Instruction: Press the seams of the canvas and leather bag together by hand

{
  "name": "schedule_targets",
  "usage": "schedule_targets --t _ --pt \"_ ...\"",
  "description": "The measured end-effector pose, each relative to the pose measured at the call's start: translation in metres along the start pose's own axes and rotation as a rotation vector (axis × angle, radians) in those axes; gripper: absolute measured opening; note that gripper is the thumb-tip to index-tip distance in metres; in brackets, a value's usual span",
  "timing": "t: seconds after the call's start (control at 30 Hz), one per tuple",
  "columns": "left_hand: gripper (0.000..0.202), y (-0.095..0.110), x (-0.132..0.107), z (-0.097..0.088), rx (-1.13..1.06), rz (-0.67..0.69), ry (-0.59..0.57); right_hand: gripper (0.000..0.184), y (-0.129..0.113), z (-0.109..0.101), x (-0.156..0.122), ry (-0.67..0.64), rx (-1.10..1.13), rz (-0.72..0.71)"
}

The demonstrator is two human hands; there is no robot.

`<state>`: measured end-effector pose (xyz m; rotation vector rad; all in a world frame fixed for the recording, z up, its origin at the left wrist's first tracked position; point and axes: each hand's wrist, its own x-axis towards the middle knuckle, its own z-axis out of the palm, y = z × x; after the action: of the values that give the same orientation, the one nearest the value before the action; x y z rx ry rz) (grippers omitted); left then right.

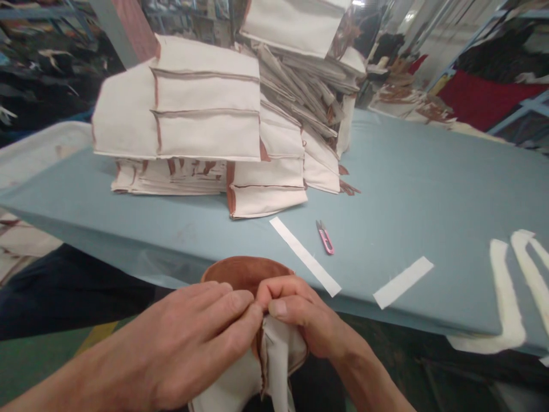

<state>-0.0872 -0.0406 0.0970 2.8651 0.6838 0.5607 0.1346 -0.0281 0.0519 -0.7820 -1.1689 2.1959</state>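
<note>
A cream cloth piece (277, 355) with brown edging and a brown panel (244, 270) hangs between my two hands, in front of the table's near edge. My left hand (201, 337) pinches it at the seam, fingers pressed together. Right beside it, my right hand (295, 309) grips the same seam between thumb and bent forefinger. The fingertips of both hands nearly meet, and they hide the exact spot they hold. The lower part of the cloth drops out of view at the bottom.
Stacked cream pieces with brown trim (206, 114) stand at the back of the blue-covered table (429, 200). Pink thread snips (325, 237) lie near a long white strip (304, 256) and a shorter strip (403, 282). Curved cream pieces (506, 297) overhang the right edge.
</note>
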Motion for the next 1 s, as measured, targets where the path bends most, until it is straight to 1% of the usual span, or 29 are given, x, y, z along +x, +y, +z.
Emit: schedule_targets --t 0.1,0.17,0.27,0.33,0.37,0.43,0.53,0.6,0.67,0.7,0.8,0.87,0.93,1.0 --pt "0.041 0.003 -0.010 0.012 0.073 -0.049 -0.029 0.023 0.004 0.007 0.000 0.045 0.004 0.013" --pt "0.036 0.005 -0.016 0.019 0.024 -0.103 -0.016 0.018 0.002 0.014 -0.001 0.078 -0.079 0.001" --pt "0.035 0.011 -0.019 0.020 -0.189 -0.232 0.108 0.008 -0.005 0.027 -0.005 0.142 -0.315 -0.088" --pt "0.034 0.013 -0.017 0.016 -0.305 -0.326 0.173 0.008 -0.009 0.033 -0.008 0.203 -0.514 -0.198" --pt "0.031 0.013 -0.017 0.014 -0.342 -0.360 0.181 0.009 -0.010 0.036 -0.009 0.230 -0.609 -0.253" --pt "0.023 0.012 -0.017 0.010 -0.404 -0.399 0.159 0.011 -0.011 0.039 -0.009 0.258 -0.748 -0.334" --pt "0.020 0.007 -0.019 0.007 -0.527 -0.453 0.063 0.012 -0.010 0.039 -0.008 0.279 -0.855 -0.402" --pt "0.017 0.002 -0.020 0.007 -0.585 -0.501 -0.021 0.012 -0.008 0.038 -0.006 0.285 -0.872 -0.419" --pt "0.019 -0.003 -0.022 0.008 -0.609 -0.488 -0.077 0.011 -0.006 0.037 -0.006 0.282 -0.846 -0.416" --pt "0.020 -0.006 -0.022 0.010 -0.610 -0.456 -0.083 0.011 -0.005 0.036 -0.005 0.280 -0.819 -0.405" --pt "0.019 -0.013 -0.021 0.015 -0.623 -0.345 -0.046 0.009 0.002 0.035 -0.005 0.281 -0.687 -0.353" --pt "0.020 -0.018 -0.021 0.019 -0.751 -0.363 -0.033 0.006 0.007 0.034 -0.003 0.276 -0.585 -0.330" --pt "0.023 -0.022 -0.020 0.021 -0.968 -0.422 -0.059 0.004 0.012 0.033 0.000 0.252 -0.510 -0.303" --pt "0.024 -0.025 -0.020 0.021 -1.106 -0.476 -0.088 0.003 0.014 0.031 0.003 0.219 -0.471 -0.276"
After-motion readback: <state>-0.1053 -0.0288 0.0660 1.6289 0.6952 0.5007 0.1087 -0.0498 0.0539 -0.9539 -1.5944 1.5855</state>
